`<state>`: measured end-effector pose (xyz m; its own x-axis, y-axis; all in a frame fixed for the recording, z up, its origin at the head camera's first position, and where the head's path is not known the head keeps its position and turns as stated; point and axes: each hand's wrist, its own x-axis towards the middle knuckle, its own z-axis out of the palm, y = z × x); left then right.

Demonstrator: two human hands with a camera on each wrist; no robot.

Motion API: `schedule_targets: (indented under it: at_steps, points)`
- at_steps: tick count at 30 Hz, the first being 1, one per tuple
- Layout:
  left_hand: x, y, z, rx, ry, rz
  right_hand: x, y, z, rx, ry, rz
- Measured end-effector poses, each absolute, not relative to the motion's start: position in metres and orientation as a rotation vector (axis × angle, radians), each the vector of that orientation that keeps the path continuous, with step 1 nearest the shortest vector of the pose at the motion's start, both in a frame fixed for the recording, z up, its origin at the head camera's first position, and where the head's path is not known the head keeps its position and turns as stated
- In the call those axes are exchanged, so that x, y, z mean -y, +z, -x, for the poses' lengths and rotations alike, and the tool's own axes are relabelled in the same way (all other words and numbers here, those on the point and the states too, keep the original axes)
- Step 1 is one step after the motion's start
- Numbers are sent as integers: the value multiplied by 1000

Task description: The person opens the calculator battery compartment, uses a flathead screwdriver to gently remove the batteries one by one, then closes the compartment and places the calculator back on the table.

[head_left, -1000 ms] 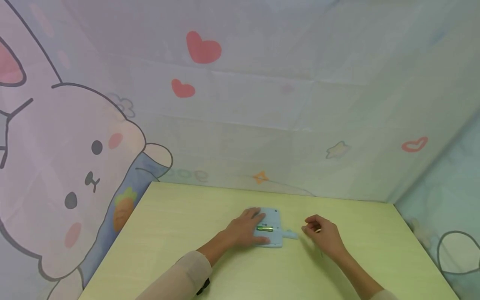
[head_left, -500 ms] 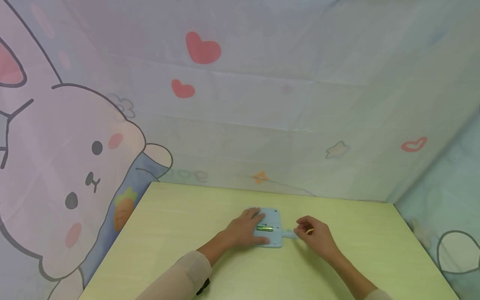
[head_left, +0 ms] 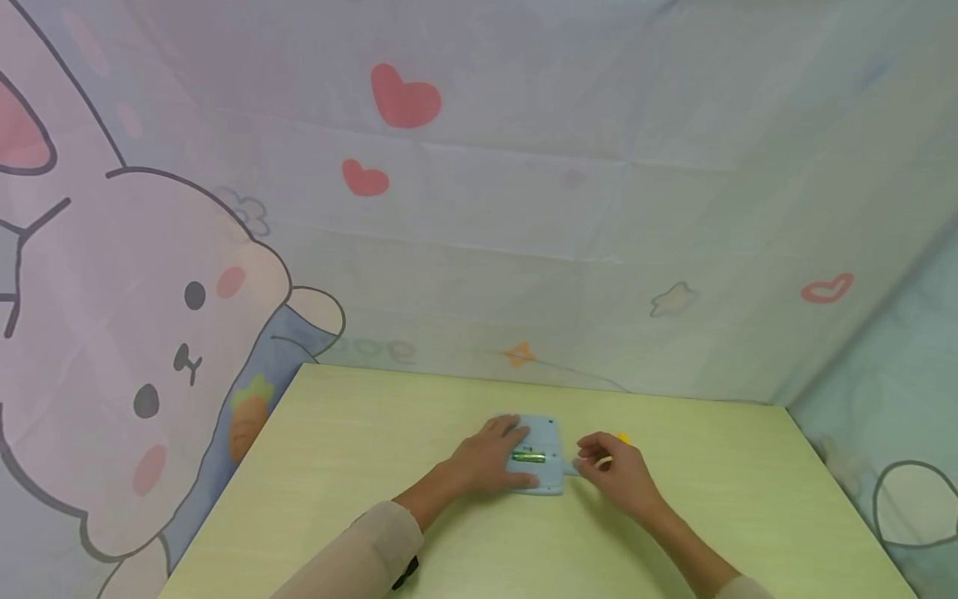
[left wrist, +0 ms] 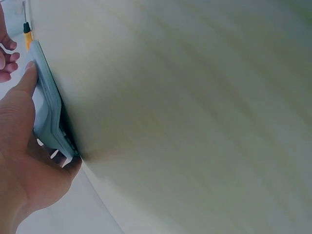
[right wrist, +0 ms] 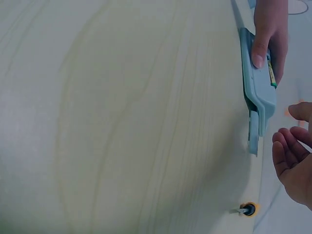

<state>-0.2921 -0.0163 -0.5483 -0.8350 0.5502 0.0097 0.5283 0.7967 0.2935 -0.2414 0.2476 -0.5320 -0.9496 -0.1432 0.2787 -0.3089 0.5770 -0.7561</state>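
Note:
A light blue, wedge-shaped device (head_left: 549, 478), much like a calculator, lies back up on the table (head_left: 404, 416). My left hand (head_left: 486, 456) holds it down, fingers over its far part and thumb on the near part. A green battery (head_left: 529, 457) sits in a slot in its back. From its right end sticks out a narrow light blue piece (right wrist: 253, 134), perhaps the battery cover. My right hand (head_left: 617, 474) hovers beside that piece with loosely bent fingers, thumb and fingertips apart, nothing visible between them. Behind it lies a yellow-handled screwdriver (left wrist: 28, 36).
The screwdriver's handle end (right wrist: 249, 209) and metal shaft show on the table, apart from the right hand. A fabric backdrop (head_left: 486, 274) printed with hearts and a rabbit hangs behind the table's far edge.
My right hand has moved left towards the device's protruding piece, uncovering the screwdriver's yellow handle behind it. The left hand and device have stayed put.

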Motion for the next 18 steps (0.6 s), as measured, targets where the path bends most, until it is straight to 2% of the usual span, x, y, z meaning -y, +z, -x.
schedule_targets:
  at_steps: [18]
  points:
    - [15,-545,295,-2902,388,-921,-232,-534,241,2596,1304,-516]
